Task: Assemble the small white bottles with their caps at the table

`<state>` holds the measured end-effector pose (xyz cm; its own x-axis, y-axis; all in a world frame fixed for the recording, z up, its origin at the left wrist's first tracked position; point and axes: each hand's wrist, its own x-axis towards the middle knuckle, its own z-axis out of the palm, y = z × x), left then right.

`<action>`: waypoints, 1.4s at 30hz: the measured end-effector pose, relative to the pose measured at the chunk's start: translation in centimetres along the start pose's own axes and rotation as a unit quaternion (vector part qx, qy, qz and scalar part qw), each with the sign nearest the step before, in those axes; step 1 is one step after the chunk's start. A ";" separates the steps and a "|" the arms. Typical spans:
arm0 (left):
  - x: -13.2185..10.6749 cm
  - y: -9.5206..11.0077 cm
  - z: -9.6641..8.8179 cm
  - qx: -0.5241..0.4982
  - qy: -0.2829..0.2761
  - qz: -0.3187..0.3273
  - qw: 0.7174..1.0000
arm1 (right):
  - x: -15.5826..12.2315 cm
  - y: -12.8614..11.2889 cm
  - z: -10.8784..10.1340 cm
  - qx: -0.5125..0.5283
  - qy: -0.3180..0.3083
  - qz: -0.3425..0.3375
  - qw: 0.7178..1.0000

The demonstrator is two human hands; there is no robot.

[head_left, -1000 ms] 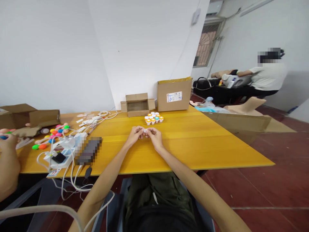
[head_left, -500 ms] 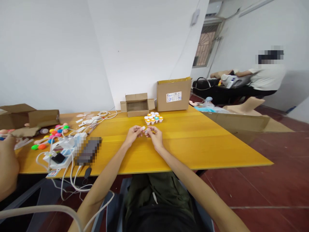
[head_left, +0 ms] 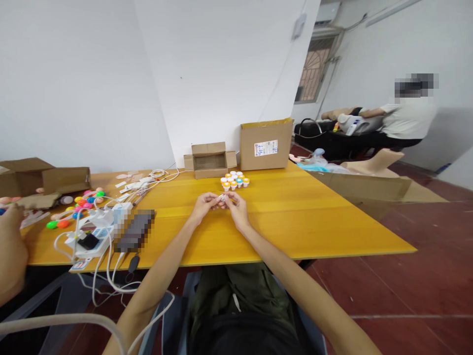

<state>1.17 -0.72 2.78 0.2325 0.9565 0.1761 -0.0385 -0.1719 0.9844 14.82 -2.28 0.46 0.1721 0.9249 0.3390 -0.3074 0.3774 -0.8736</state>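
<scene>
Both my hands meet above the table, just in front of a cluster of small round-capped pieces. My left hand (head_left: 202,207) is closed, pinching a small white piece (head_left: 220,198) between thumb and fingers. Against it, my right hand (head_left: 238,209) pinches another small whitish piece (head_left: 225,197). Fingers cover most of both pieces, and I cannot tell whether they are joined. The cluster (head_left: 235,180) has white, orange and one teal cap on white stems.
Behind the cluster stand a small open carton (head_left: 210,165) and a larger cardboard box (head_left: 265,146). Leftward lie a blurred dark device (head_left: 135,230), power strips with cables (head_left: 99,227) and colourful balls (head_left: 88,201). Another person's arm (head_left: 13,251) reaches in at far left; someone (head_left: 410,116) sits at back right.
My hands have brought the two small white pieces together; before, a slight gap separated them. The cluster has stayed in place.
</scene>
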 end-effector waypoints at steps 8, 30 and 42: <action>-0.2 -0.2 -0.1 0.011 -0.029 -0.022 0.999 | 0.0 0.2 0.0 -0.022 -0.011 0.005 1.000; -0.1 0.0 0.0 -0.001 -0.034 -0.010 0.999 | 0.1 0.4 -0.1 -0.053 0.005 0.017 0.998; -0.1 0.1 -0.1 -0.002 -0.046 -0.031 0.998 | 0.1 0.5 -0.2 -0.073 0.005 0.022 0.997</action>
<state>1.07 -0.79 2.85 0.3232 0.9394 0.1139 -0.0255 -0.1116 0.9934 14.85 -2.03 0.00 0.1709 0.9396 0.2966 -0.1752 0.3252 -0.9293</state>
